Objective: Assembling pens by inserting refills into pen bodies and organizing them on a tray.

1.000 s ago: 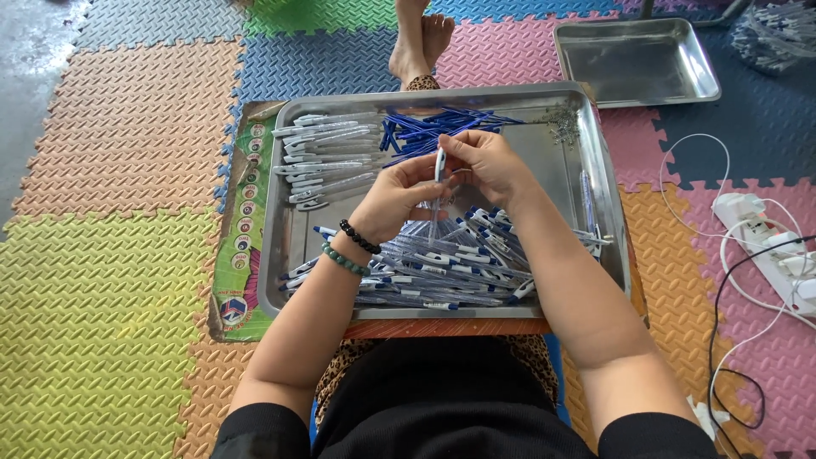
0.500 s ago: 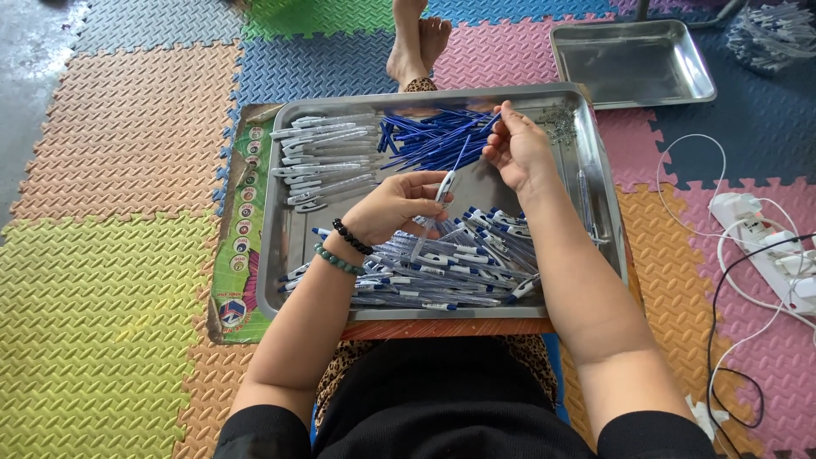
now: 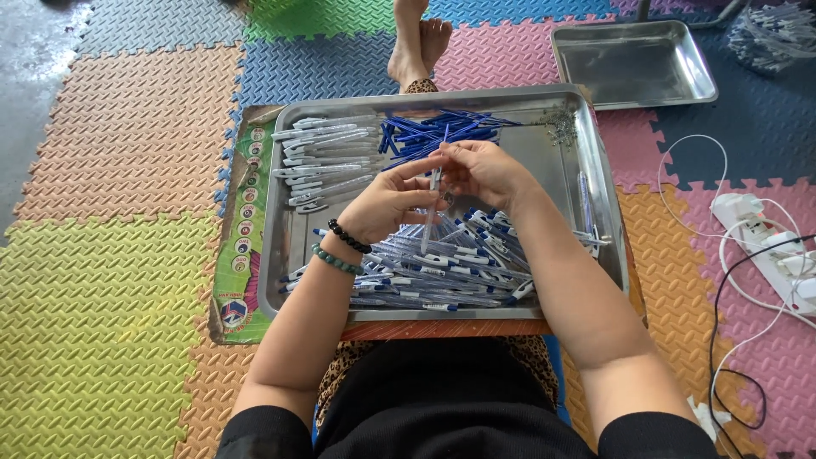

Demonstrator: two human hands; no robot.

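A large steel tray [image 3: 280,255] rests on my lap. My left hand [image 3: 387,204] holds a clear pen barrel [image 3: 427,228] upright over the tray's middle. My right hand [image 3: 484,170] meets it from the right and pinches a thin blue refill [image 3: 444,140] at the barrel's top. Below the hands lies a heap of assembled clear-and-blue pens [image 3: 442,268]. A row of white pen barrels [image 3: 323,161] fills the tray's far left. Loose blue refills [image 3: 425,132] lie at the far middle.
A second, empty steel tray [image 3: 633,64] sits on the foam floor mats at the far right. Another person's bare feet [image 3: 416,42] show beyond my tray. A white power strip with cables [image 3: 765,246] lies at the right. A bag of pens [image 3: 778,34] sits top right.
My right hand reached out to the blue refills at the far side, then came back to my left hand with a refill. The left hand kept hold of the barrel.
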